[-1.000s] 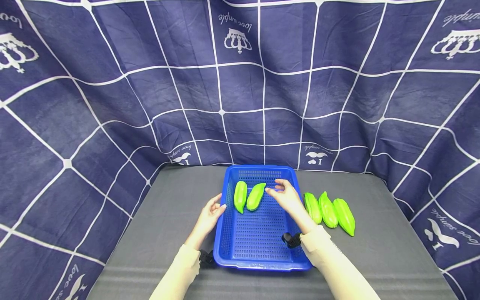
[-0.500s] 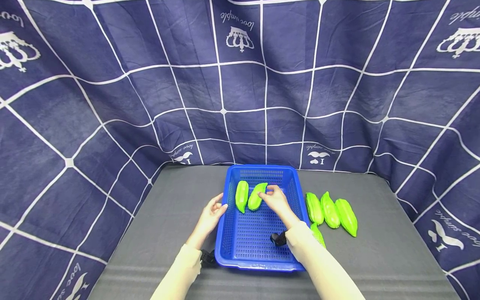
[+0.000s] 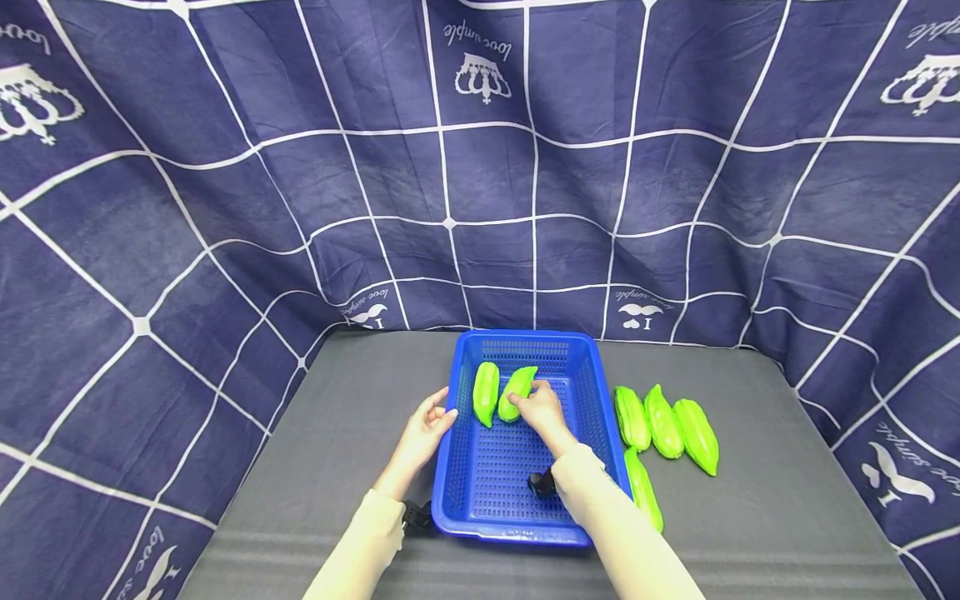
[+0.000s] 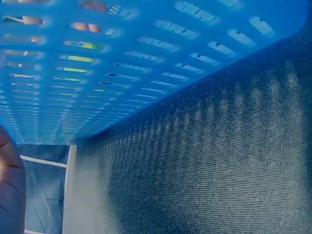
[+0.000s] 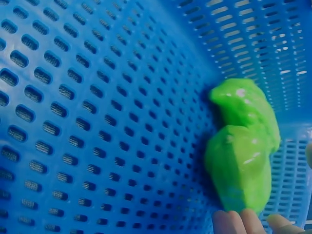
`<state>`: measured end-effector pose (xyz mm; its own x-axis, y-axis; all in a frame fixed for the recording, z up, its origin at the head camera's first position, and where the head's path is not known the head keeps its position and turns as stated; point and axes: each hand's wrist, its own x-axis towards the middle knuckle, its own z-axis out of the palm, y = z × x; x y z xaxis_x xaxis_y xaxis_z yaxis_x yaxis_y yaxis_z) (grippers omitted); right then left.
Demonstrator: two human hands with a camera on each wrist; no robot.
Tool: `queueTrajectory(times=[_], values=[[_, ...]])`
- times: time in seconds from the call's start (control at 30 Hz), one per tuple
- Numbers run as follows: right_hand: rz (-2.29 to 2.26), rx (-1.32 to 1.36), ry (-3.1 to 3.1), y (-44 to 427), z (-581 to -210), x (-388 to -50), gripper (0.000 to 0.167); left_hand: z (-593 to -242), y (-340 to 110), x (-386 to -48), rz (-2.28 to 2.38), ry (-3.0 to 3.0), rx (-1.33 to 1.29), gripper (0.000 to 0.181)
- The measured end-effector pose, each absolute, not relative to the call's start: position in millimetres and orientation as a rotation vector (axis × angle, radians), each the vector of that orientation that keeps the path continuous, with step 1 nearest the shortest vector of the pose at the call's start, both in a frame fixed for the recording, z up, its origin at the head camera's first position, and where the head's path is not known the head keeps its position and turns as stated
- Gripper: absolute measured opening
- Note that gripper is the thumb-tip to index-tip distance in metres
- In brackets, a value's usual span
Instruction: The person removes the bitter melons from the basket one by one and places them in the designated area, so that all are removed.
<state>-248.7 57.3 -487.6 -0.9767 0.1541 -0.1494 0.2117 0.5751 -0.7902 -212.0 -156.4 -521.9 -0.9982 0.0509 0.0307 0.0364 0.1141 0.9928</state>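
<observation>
Two green ridged vegetables lie in the back left of a blue basket (image 3: 540, 535), one on the left (image 3: 486, 393) and one beside it (image 3: 517, 392). Over the second one reaches my right hand (image 3: 542, 414), thumb and fingers spread at its surface. In the right wrist view, fingertips (image 5: 248, 222) meet the near end of a green vegetable (image 5: 241, 170); whether they press on it I cannot tell. My left hand (image 3: 420, 429) is at the basket's left rim, fingers loosely bent; only a part of it (image 4: 9, 180) shows beside the perforated wall (image 4: 146, 48) in the left wrist view.
Right of the basket, several more green vegetables lie on the grey table (image 3: 750, 517): three side by side (image 3: 665, 423) and one nearer the front (image 3: 643, 492), partly behind my right sleeve. A dark blue checked cloth (image 3: 570, 183) hangs behind and at both sides.
My right hand has moved left and down from the basket's right side onto the second vegetable. The front vegetable outside has come into view from behind the sleeve. My left hand stays at the rim.
</observation>
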Motion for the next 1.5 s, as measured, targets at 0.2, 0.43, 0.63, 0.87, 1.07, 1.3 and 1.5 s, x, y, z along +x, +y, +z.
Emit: queueTrajectory(times=[0.2, 0.43, 0.63, 0.87, 1.07, 1.3, 1.5], values=[[-1.414, 0.329, 2.774, 51, -494, -248, 0.061, -521, -157, -212, 2.083, 2.337, 0.074, 0.056], [-1.445, 0.368, 2.803, 45, -504, -249, 0.061, -523, -156, -212, 2.084, 2.339, 0.093, 0.057], [-1.442, 0.413, 2.819, 42, -510, -249, 0.067, -522, -155, -213, 2.069, 2.354, 0.093, 0.056], [-1.429, 0.417, 2.835, 39, -516, -250, 0.067, -507, -155, -206, 2.101, 2.309, 0.137, 0.054], [-1.437, 0.416, 2.822, 39, -518, -253, 0.068, -517, -156, -211, 2.077, 2.329, 0.089, 0.055], [-1.439, 0.415, 2.792, 40, -517, -254, 0.067, -520, -155, -212, 2.078, 2.345, 0.088, 0.055], [-1.457, 0.416, 2.785, 44, -516, -251, 0.06, -499, -154, -203, 2.056, 2.354, 0.111, 0.053]])
